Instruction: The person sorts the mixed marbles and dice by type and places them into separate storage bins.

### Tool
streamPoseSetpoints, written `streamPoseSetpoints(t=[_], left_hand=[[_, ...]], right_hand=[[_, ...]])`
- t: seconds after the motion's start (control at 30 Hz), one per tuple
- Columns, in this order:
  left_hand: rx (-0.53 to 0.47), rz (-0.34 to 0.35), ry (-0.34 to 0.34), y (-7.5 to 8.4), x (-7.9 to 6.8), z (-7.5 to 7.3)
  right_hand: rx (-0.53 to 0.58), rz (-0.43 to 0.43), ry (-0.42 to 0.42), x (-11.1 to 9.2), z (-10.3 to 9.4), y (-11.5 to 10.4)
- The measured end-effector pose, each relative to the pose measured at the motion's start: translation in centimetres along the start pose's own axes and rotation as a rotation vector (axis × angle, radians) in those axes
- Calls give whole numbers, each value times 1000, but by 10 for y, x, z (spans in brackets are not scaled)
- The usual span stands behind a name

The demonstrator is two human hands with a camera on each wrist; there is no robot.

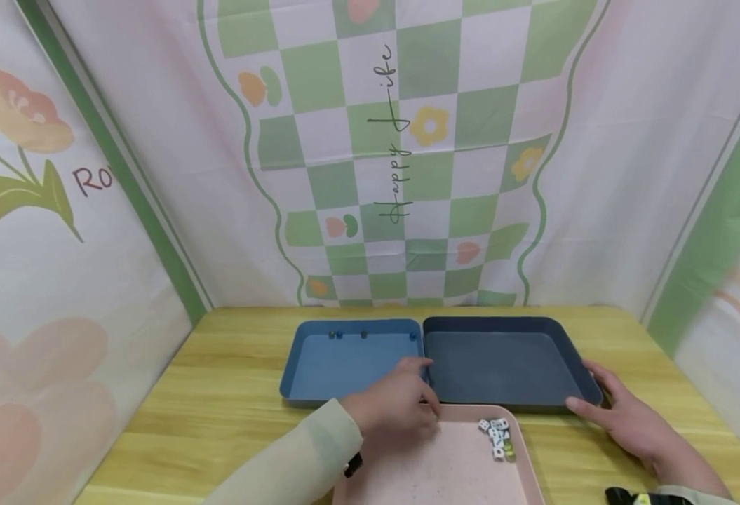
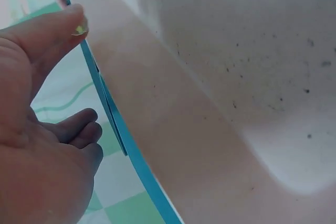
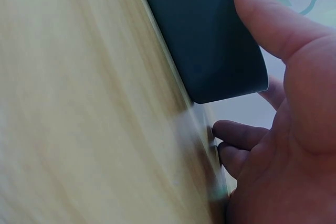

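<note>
My left hand hovers over the far part of the pink tray, close to where the three trays meet. In the left wrist view a small yellow-green die shows at its thumb and fingertip, pinched and mostly covered; the other fingers curl loosely. White dice lie clustered at the pink tray's far right, with yellow-green ones beside them. My right hand grips the near right corner of the dark navy tray, thumb at the near rim and a finger around the side.
A blue tray stands to the left of the navy one, with several small dark and blue dice along its far wall. All trays sit on a wood-grain table. A patterned curtain hangs behind the table's back edge.
</note>
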State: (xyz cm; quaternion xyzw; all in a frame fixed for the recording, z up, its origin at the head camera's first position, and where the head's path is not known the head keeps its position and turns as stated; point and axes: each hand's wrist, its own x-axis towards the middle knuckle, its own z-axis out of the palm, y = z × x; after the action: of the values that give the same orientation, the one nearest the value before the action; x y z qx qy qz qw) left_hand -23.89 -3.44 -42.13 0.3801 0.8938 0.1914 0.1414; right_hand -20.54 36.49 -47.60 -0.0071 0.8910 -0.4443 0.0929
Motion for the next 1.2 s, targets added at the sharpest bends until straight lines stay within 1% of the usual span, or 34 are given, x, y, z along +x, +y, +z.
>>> streamPoseSetpoints(t=[0.07, 0.27, 0.47, 0.7, 0.8, 0.93, 1.07, 1.2], left_hand=[[-39, -25, 18, -1, 0, -1], [-70, -77, 70, -2, -2, -1], [-156, -142, 107, -4, -3, -3], [-219, -144, 174, -11, -8, -7], [-251, -150, 190, -16, -8, -9], [-276, -150, 192, -23, -9, -13], [-289, -161, 207, -30, -12, -20], [-305, -191, 255, -39, -18, -31]], right_hand=[[1, -1, 0, 0, 0, 0], [3, -13, 7, -1, 0, -1], [4, -11, 4, -1, 0, -1], [6, -23, 16, -1, 2, 0], [12, -32, 20, -1, 2, 1], [24, -29, 14, -1, 1, 2], [25, -24, 9, -1, 1, 0], [7, -25, 11, -2, 1, -1]])
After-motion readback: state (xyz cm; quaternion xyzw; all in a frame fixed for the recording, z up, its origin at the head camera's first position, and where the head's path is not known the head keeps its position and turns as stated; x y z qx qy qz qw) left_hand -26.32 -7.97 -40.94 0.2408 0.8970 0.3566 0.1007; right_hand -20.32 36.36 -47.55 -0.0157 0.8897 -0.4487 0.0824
